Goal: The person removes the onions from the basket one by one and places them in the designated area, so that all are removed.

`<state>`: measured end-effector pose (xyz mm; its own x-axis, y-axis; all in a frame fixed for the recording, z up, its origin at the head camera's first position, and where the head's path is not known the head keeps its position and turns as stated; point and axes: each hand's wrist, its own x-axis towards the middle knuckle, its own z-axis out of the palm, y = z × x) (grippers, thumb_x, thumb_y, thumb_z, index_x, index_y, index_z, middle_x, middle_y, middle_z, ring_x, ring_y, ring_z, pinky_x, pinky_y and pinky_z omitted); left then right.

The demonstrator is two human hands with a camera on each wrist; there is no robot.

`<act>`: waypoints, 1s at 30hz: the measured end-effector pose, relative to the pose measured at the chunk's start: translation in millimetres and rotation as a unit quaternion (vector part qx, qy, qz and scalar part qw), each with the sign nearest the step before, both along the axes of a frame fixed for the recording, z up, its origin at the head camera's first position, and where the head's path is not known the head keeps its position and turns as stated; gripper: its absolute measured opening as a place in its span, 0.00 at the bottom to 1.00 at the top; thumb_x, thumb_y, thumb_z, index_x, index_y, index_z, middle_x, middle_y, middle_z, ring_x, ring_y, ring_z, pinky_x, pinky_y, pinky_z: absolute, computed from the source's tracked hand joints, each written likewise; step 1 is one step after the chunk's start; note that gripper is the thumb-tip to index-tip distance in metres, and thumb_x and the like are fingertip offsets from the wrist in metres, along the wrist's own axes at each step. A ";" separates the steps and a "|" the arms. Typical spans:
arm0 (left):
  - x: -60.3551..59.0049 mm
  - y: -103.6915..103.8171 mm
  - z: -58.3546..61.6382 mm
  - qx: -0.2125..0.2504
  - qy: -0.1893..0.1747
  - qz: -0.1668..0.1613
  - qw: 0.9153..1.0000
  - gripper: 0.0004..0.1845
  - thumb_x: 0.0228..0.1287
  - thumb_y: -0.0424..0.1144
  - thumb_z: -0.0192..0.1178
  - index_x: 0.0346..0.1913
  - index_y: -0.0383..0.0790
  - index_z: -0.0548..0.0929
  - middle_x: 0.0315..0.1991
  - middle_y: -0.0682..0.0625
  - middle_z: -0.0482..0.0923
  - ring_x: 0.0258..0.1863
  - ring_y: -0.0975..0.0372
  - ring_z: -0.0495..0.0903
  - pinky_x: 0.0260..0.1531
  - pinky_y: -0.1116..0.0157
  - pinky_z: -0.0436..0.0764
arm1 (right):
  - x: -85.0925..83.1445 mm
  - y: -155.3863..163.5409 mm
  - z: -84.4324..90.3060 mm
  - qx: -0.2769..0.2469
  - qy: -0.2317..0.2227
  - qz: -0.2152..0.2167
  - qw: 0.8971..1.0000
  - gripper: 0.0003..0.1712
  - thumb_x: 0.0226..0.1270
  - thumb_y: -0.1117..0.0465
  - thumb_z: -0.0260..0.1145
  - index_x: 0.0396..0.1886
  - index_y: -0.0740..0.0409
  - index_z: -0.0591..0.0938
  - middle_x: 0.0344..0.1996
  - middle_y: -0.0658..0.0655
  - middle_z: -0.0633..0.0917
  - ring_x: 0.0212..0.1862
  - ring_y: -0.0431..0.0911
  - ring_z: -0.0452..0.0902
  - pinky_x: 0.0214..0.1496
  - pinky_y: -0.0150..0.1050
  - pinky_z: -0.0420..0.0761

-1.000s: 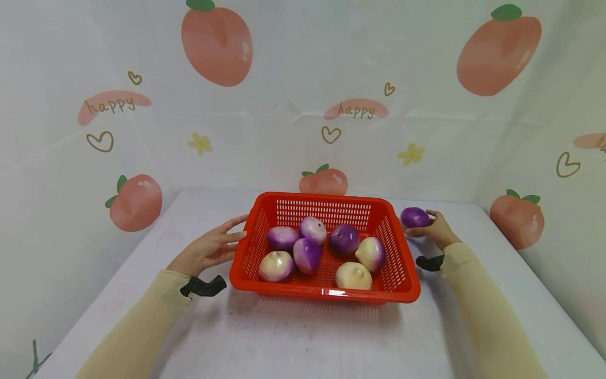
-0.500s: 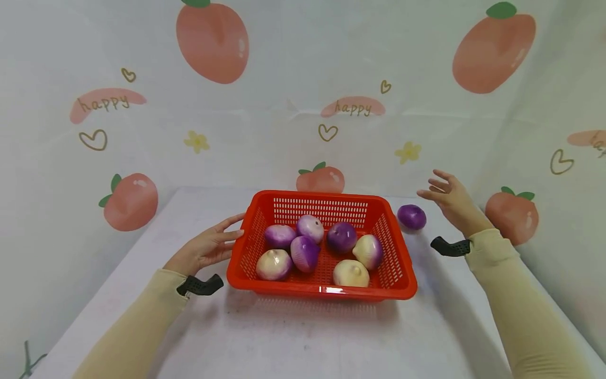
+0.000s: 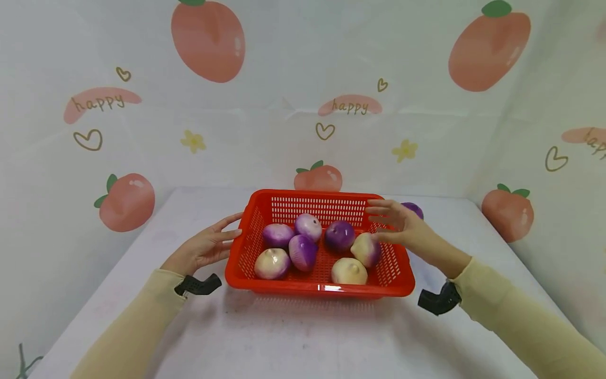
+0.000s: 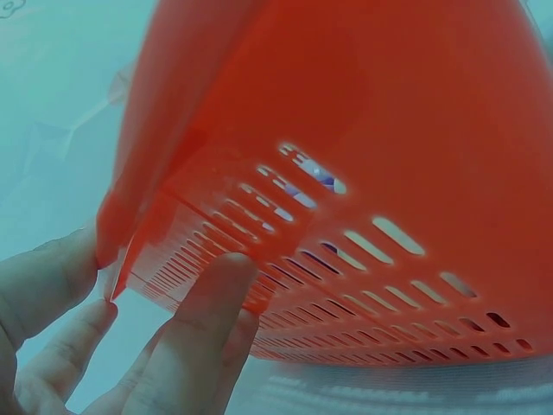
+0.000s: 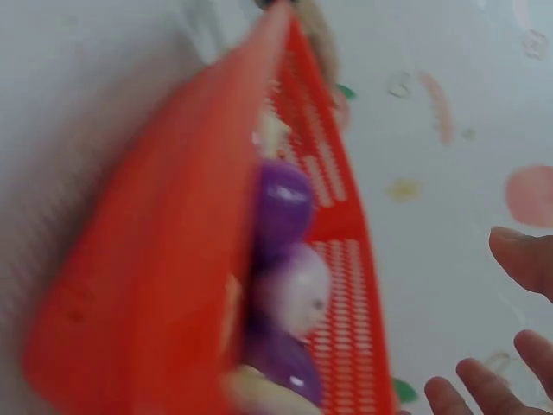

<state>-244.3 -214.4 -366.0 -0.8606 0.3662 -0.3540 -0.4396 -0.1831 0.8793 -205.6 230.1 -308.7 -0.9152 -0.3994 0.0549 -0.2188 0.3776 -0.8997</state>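
Observation:
A red plastic basket point(image 3: 326, 288) with slotted walls sits on the table. Several glossy purple-and-white onions lie in it, among them a dark purple onion point(image 3: 340, 235) and a pale onion point(image 3: 349, 271). My left hand point(image 3: 203, 248) touches the basket's left side with extended fingers; in the left wrist view the fingertips point(image 4: 235, 270) meet the rim and slotted wall. Over the basket's right side hovers my right hand point(image 3: 402, 226), fingers spread and holding nothing. Behind that hand, outside the basket, a purple onion point(image 3: 414, 209) is partly hidden.
The white tabletop point(image 3: 303, 342) extends in front of the basket and to both sides. A white cloth backdrop point(image 3: 265, 126) printed with fruit, hearts and flowers stands behind and at the sides.
My right hand let go of the purple onion right of the basket, lifted away, then swung left over the basket's right side. The left hand stayed at the basket.

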 end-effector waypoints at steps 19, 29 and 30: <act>-1.6 1.3 -0.5 -0.009 0.000 0.008 1.000 0.36 0.69 0.36 0.58 0.75 0.55 0.55 0.50 0.51 0.76 0.43 0.57 0.85 0.42 0.61 0.86 | 8.3 -34.6 -35.8 0.109 -0.089 0.079 0.987 0.40 0.55 0.61 0.74 0.68 0.59 0.68 0.66 0.67 0.70 0.68 0.63 0.65 0.62 0.52 0.76; -0.7 1.7 0.1 -0.009 -0.002 0.011 1.000 0.37 0.69 0.36 0.58 0.75 0.55 0.55 0.51 0.52 0.76 0.44 0.57 0.85 0.43 0.60 0.85 | 8.8 -43.0 -41.3 0.220 -0.071 0.095 0.968 0.39 0.53 0.57 0.76 0.66 0.50 0.73 0.59 0.53 0.76 0.61 0.50 0.68 0.61 0.49 0.77; -0.6 1.9 0.1 -0.009 -0.002 0.011 1.000 0.36 0.69 0.36 0.58 0.75 0.55 0.56 0.50 0.52 0.76 0.44 0.57 0.85 0.42 0.60 0.86 | 8.6 -44.2 -42.6 0.228 -0.067 0.093 0.967 0.38 0.52 0.56 0.76 0.65 0.49 0.74 0.58 0.52 0.76 0.60 0.50 0.69 0.61 0.48 0.77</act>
<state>-244.9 -212.5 -365.9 -0.8668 0.3406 -0.3642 -0.4396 -0.1775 0.8805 -197.0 185.9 -351.2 -0.8125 -0.5118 -0.2792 -0.2144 0.7076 -0.6733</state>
